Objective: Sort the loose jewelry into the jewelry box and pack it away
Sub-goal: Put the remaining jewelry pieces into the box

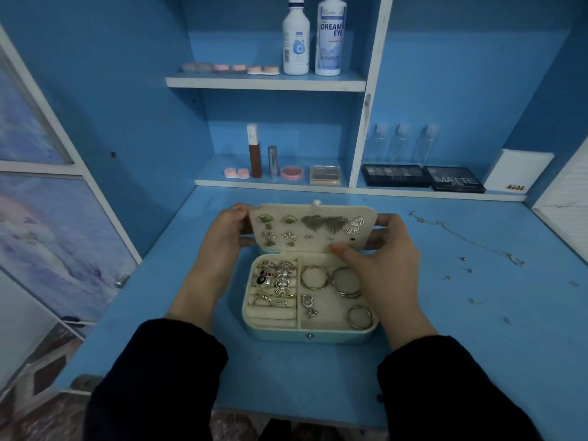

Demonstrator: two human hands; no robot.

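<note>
L hand & R hand: both grips pinch earring panel of jewelry box. Loose necklace lies diagonal on table, right of box, nearer R hand.

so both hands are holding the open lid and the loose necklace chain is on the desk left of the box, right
No: the necklace chain lies right of the jewelry box, not left, per the head view. The left hand and right hand do hold the lid.

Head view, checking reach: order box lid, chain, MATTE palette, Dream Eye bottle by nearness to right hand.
1. box lid, held by right hand
2. chain, desk, right
3. MATTE palette, lower shelf
4. Dream Eye bottle, upper shelf
</note>
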